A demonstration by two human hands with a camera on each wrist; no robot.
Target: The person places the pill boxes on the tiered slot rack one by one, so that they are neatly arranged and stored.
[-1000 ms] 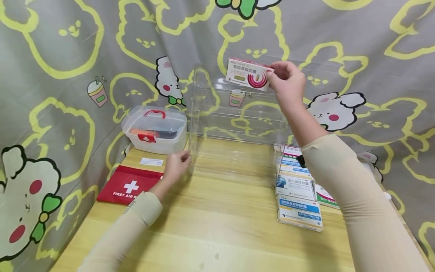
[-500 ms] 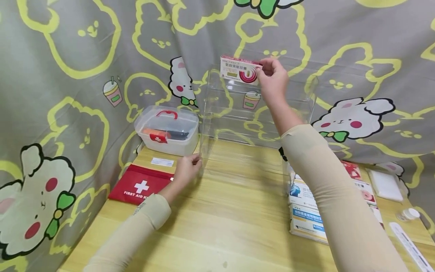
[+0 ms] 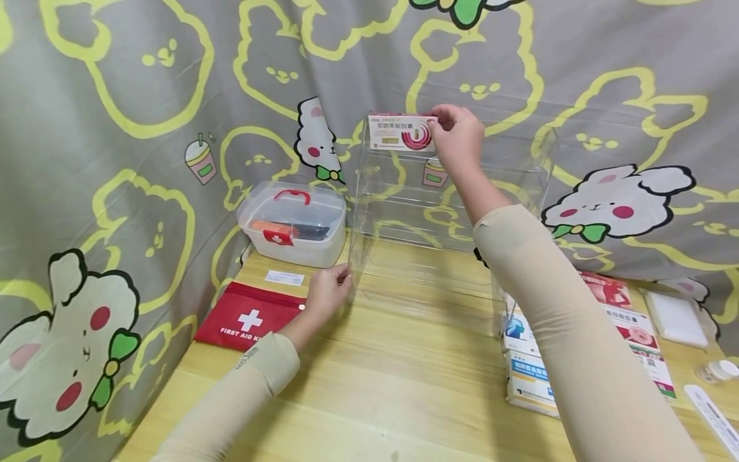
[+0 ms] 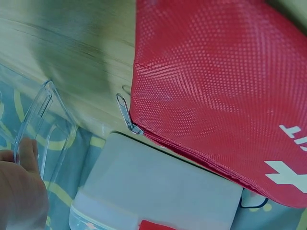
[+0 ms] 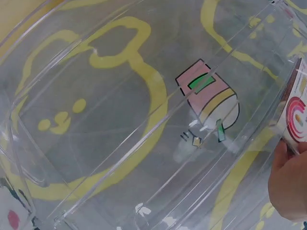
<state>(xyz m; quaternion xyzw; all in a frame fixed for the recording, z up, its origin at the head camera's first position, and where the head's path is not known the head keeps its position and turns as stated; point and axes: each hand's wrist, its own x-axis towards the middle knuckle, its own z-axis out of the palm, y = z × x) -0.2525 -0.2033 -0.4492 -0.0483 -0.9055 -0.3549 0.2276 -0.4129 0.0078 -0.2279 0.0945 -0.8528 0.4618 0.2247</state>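
Observation:
A white medicine box (image 3: pixel 395 135) with a red ring design is pinched at its right end by my right hand (image 3: pixel 462 141). It is upright at the upper left of a clear stepped display rack (image 3: pixel 359 212), overlapping the top tier in the head view. At the right edge of the right wrist view, the same medicine box (image 5: pixel 296 112) shows beside the rack's ledges. Low on the rack's left side, my left hand (image 3: pixel 328 294) grips the front edge of the side panel. The left wrist view shows thumb and finger on either side of that panel (image 4: pixel 36 120).
Left of the rack stand a clear-lidded first aid box (image 3: pixel 294 234), a red first aid pouch (image 3: pixel 248 314) and a small white packet (image 3: pixel 284 278). Several medicine boxes (image 3: pixel 528 382) lie at the right, partly behind my forearm, with a white bottle (image 3: pixel 718 371) and a white strip (image 3: pixel 710 410) beyond.
My right hand has carried the medicine box leftward over the rack and lowered it to the top tier's left end, levelling it. The left hand keeps its hold; the head view has swung right.

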